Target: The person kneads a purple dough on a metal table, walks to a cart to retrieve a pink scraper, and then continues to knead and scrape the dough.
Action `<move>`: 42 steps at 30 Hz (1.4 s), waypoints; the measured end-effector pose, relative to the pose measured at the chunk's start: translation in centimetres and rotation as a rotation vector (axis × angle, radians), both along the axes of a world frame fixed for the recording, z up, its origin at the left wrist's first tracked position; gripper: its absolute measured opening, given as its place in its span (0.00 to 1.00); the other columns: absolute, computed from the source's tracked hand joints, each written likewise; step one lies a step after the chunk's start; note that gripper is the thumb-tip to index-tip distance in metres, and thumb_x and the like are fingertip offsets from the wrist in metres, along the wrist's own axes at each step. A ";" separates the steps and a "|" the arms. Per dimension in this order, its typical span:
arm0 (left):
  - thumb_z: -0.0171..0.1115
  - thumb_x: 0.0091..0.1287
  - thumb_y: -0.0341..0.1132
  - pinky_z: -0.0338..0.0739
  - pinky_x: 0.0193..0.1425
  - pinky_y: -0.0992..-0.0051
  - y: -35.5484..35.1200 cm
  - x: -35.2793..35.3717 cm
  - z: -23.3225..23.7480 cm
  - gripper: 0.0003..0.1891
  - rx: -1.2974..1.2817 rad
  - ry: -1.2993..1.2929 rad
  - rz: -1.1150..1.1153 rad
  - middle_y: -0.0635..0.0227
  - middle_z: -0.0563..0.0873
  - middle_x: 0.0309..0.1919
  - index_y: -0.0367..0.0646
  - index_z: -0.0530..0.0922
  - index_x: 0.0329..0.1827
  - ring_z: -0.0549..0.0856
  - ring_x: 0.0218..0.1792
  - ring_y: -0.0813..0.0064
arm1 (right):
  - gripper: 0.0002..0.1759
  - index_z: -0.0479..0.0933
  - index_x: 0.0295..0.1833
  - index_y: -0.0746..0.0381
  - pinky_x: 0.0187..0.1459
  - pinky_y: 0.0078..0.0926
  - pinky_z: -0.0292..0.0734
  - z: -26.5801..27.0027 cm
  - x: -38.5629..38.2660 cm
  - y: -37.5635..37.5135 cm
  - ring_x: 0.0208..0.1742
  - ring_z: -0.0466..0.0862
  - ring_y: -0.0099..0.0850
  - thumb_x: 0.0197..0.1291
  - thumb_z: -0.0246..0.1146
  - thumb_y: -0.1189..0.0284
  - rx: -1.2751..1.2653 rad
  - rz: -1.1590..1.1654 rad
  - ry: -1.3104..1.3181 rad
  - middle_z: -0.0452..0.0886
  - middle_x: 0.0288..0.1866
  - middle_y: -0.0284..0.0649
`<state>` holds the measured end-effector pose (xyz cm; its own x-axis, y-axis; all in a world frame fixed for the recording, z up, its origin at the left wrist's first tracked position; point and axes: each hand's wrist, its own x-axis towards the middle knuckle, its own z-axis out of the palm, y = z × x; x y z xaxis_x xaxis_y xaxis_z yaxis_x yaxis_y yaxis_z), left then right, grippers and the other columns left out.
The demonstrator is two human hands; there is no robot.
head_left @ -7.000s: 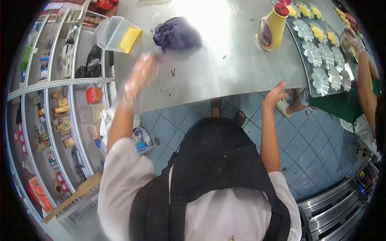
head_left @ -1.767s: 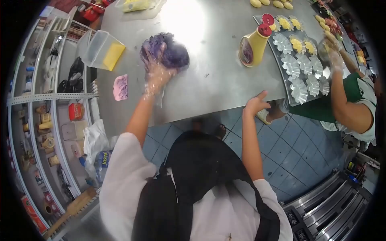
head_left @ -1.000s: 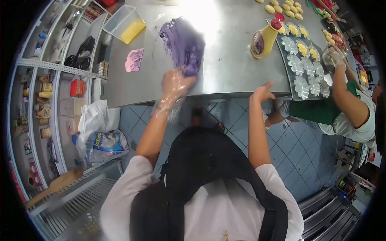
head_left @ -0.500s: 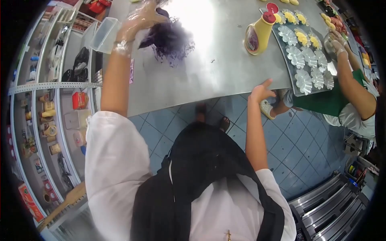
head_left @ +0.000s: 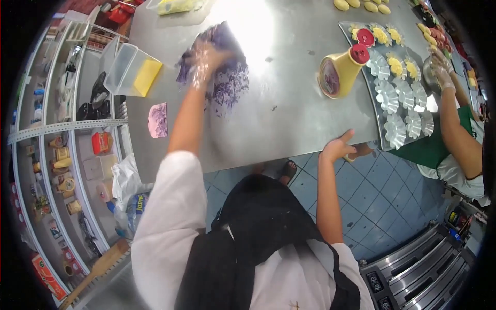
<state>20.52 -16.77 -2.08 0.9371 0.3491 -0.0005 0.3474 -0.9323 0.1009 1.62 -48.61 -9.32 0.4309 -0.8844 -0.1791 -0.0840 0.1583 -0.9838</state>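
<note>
My left hand [head_left: 204, 59], in a clear plastic glove, lies spread on a dark purple mass [head_left: 227, 44] on the metal table [head_left: 279, 119]. Shredded purple bits are smeared below it. At the table's front edge rests my right hand [head_left: 338, 149], its fingers apart and nothing in them. A yellow squeeze bottle [head_left: 338, 75] with a red cap stands just above that hand.
A clear container [head_left: 129, 70] with something yellow and a pink scraper [head_left: 157, 120] lie at left. Fluted tins [head_left: 395, 129], some with yellow filling, sit on a tray [head_left: 380, 121]. A co-worker's gloved hand [head_left: 443, 75] touches a bowl. Shelves [head_left: 67, 124] stand at far left.
My left hand has moved down and right, from the upper left onto the purple mass. The view has shifted, showing more of the table's left and far side. My right hand stays at the edge.
</note>
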 end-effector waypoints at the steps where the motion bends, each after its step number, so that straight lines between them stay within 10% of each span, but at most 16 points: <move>1: 0.68 0.42 0.66 0.58 0.69 0.55 0.3 2.1 -0.1 0.51 0.021 0.083 0.081 0.41 0.60 0.67 0.52 0.63 0.69 0.61 0.68 0.46 | 0.50 0.40 0.63 0.86 0.64 0.33 0.61 -0.1 0.0 -0.1 0.64 0.66 0.46 0.64 0.55 0.50 0.009 0.023 -0.042 0.57 0.64 0.69; 3: 0.66 0.45 0.58 0.66 0.65 0.57 2.0 4.0 -0.4 0.43 -0.114 0.016 -0.080 0.47 0.73 0.60 0.35 0.72 0.59 0.72 0.61 0.49 | 0.52 0.38 0.63 0.86 0.64 0.33 0.60 -0.3 0.4 -0.3 0.65 0.65 0.46 0.63 0.55 0.49 -0.009 0.007 0.003 0.56 0.65 0.69; 12: 0.62 0.47 0.44 0.79 0.46 0.63 0.7 -9.6 -0.4 0.19 -0.116 -0.118 -0.413 0.48 0.84 0.37 0.40 0.82 0.36 0.84 0.39 0.54 | 0.57 0.27 0.65 0.86 0.67 0.34 0.57 0.5 -0.6 -0.5 0.70 0.59 0.51 0.63 0.53 0.47 -0.035 0.055 0.179 0.46 0.69 0.73; 18: 0.65 0.47 0.44 0.78 0.39 0.61 -3.5 -24.3 2.1 0.17 -0.276 -0.084 -0.136 0.53 0.84 0.26 0.42 0.82 0.35 0.83 0.29 0.51 | 0.58 0.25 0.65 0.85 0.68 0.35 0.56 -0.9 -0.3 -1.0 0.71 0.56 0.55 0.63 0.51 0.46 -0.036 0.101 0.245 0.43 0.69 0.75; 26: 0.64 0.50 0.41 0.77 0.48 0.65 0.2 -21.8 13.3 0.20 -0.196 -0.291 -0.251 0.57 0.85 0.41 0.48 0.82 0.47 0.84 0.42 0.56 | 0.57 0.23 0.64 0.85 0.68 0.33 0.54 0.3 -0.6 -0.9 0.71 0.56 0.53 0.64 0.50 0.47 0.050 0.114 0.188 0.43 0.69 0.75; 30: 0.66 0.53 0.45 0.75 0.55 0.66 3.3 -8.7 14.9 0.27 0.003 -0.478 -0.783 0.59 0.84 0.45 0.53 0.76 0.58 0.83 0.45 0.57 | 0.56 0.25 0.65 0.85 0.68 0.34 0.55 -0.2 -0.8 -1.0 0.71 0.57 0.52 0.64 0.51 0.48 0.006 0.103 0.191 0.46 0.69 0.74; 34: 0.66 0.56 0.47 0.74 0.57 0.68 -0.9 -9.0 20.0 0.28 0.132 -0.060 -0.640 0.59 0.82 0.50 0.50 0.74 0.60 0.82 0.49 0.58 | 0.55 0.29 0.65 0.86 0.67 0.34 0.56 -0.2 -0.4 -0.9 0.69 0.60 0.50 0.64 0.53 0.50 -0.014 0.084 0.225 0.50 0.68 0.72; 37: 0.67 0.55 0.51 0.73 0.58 0.68 2.6 -10.6 19.1 0.30 0.037 -0.536 -0.748 0.58 0.79 0.56 0.45 0.75 0.58 0.79 0.55 0.61 | 0.51 0.35 0.64 0.86 0.66 0.33 0.58 0.4 -0.6 -0.7 0.66 0.64 0.47 0.64 0.55 0.52 -0.005 0.065 0.095 0.54 0.66 0.69; 40: 0.71 0.48 0.51 0.71 0.59 0.63 5.1 -10.1 17.1 0.36 0.697 -0.696 -1.133 0.54 0.78 0.55 0.47 0.72 0.61 0.77 0.55 0.57 | 0.47 0.41 0.63 0.85 0.64 0.32 0.60 1.0 -0.6 -0.2 0.63 0.67 0.44 0.65 0.55 0.53 0.004 0.034 0.024 0.57 0.65 0.66; 42: 0.72 0.46 0.54 0.69 0.61 0.59 -0.8 -10.6 15.1 0.39 -0.278 -0.395 -0.533 0.54 0.72 0.61 0.51 0.70 0.62 0.73 0.59 0.54 | 0.45 0.43 0.62 0.84 0.64 0.32 0.60 0.9 -0.2 0.0 0.62 0.68 0.43 0.65 0.55 0.54 0.007 0.023 -0.016 0.59 0.64 0.65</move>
<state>9.90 -17.56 13.01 0.9285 -0.1193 0.3516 -0.2592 -0.8863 0.3838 1.38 -48.60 -8.45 0.4536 -0.8733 -0.1777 -0.0717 0.1630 -0.9840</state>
